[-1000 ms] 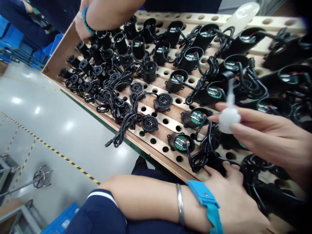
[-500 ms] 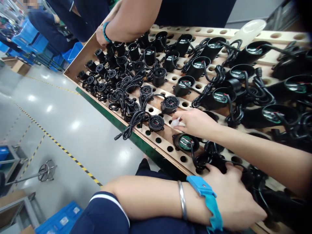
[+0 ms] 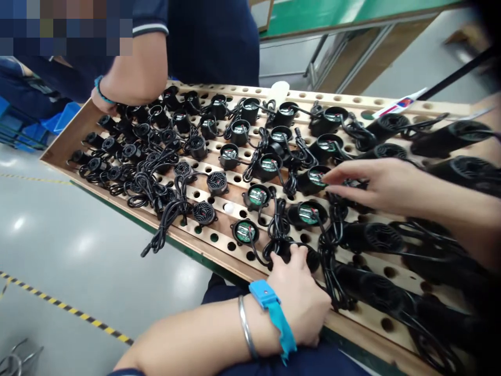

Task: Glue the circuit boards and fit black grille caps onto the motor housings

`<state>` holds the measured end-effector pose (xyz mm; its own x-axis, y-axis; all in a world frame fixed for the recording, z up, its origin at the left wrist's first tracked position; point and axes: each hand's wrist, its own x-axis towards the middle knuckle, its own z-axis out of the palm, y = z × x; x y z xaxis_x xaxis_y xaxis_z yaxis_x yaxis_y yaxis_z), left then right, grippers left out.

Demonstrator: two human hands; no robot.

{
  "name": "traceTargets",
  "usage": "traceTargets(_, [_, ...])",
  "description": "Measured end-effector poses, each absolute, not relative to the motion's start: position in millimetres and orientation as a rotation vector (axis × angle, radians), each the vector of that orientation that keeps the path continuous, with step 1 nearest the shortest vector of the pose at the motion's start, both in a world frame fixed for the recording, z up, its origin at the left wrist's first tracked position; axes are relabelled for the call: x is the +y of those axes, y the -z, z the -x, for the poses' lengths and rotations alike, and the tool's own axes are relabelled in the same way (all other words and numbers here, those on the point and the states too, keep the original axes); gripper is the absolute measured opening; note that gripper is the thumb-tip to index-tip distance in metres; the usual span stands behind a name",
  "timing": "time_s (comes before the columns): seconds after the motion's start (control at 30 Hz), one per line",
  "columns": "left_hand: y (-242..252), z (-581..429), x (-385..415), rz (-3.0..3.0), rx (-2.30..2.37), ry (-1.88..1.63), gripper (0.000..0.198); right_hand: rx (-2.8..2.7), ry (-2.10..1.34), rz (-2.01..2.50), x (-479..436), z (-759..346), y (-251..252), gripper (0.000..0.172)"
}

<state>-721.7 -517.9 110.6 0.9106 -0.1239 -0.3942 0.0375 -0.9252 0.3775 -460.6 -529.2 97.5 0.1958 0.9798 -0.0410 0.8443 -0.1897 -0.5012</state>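
Observation:
My left hand [image 3: 299, 295], with a blue wrist strap and a silver bracelet, curls its fingers over a black cylindrical housing [image 3: 309, 257] at the near edge of the wooden rack. Cables hide part of that grip. My right hand [image 3: 379, 185] reaches in from the right, thumb and forefinger stretched out and slightly apart. Its fingertips are at the rim of another black housing [image 3: 313, 178] with a green circuit board inside; nothing shows between them. A small white piece [image 3: 229, 208] sits on a wooden strip. Nearby stands an open housing with a visible board [image 3: 246, 232].
Many black housings with bundled cables [image 3: 168, 206] fill the holed wooden rack [image 3: 270, 274]. Across it, a co-worker's arm [image 3: 139, 68] reaches into the far left corner. A translucent white cup-like piece [image 3: 279, 91] and a white tube with red marking [image 3: 401, 103] are at the back.
My right hand has left the small white piece, which now sits on the strip, and moved right to a housing. My left hand stays at its housing. The view has swung right.

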Motion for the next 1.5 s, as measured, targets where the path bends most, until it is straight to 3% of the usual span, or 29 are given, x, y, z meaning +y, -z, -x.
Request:
traceTargets(0.17, [-123, 712, -519, -2.658, -0.050, 0.758, 0.051, -1.750, -0.507, 2.126, -537, 467, -71, 0.015])
traceTargets(0.4, [-125, 708, -524, -2.720, -0.043, 0.818, 0.062, -1.638, -0.300, 2.303, -530, 427, -84, 0.022])
traceTargets(0.87, [-132, 699, -525, -2.734, -0.011, 0.889, 0.056, -1.602, -0.342, 2.345, -410, 442, -53, 0.027])
traceTargets(1.1, [-137, 695, -526, -2.705, 0.004, 0.951, 0.051, -1.492, -0.403, 2.481, -387, 448, -38, 0.052])
traceTargets(1.2, [-138, 698, -524, -2.710, 0.018, 0.937, 0.060, -1.456, -0.427, 2.492, -392, 444, -39, 0.053])
traceTargets(1.4, [-133, 715, -513, -2.787, 0.010, 0.662, 0.092, -1.509, -0.447, 2.425, -414, 437, -53, 0.028])
traceTargets(1.5, [-131, 720, -509, -2.811, -0.002, 0.633, 0.098, -1.638, -0.497, 2.373, -419, 442, -56, 0.044])
